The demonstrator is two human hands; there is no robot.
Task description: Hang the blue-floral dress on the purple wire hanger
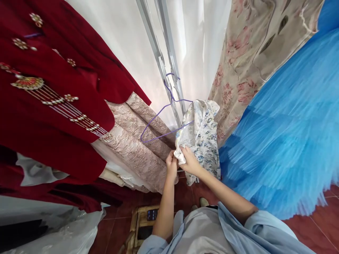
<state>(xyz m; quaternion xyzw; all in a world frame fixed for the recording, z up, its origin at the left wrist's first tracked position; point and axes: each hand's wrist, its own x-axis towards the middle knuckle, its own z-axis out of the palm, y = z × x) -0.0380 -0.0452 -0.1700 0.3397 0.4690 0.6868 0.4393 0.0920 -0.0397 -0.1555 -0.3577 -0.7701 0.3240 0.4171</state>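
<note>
A white sleeveless garment with a blue floral print (208, 137) hangs by one shoulder from a purple hanger (156, 117). The hanger's left arm is bare, and its hook sits on a grey metal upright. My left hand (171, 163) is closed at the garment's loose left edge, its fingertips partly hidden. From the other side my right hand (190, 163) pinches the same bunched white edge, just below the hanger's lower bar.
A dark red beaded garment (79, 84) and a pink brocade skirt (143, 148) hang on the left. To the right are a beige floral dress (238, 70) and a blue tulle skirt (280, 141). A wooden stool (136, 225) bearing a phone (152, 215) stands below on the red tiled floor.
</note>
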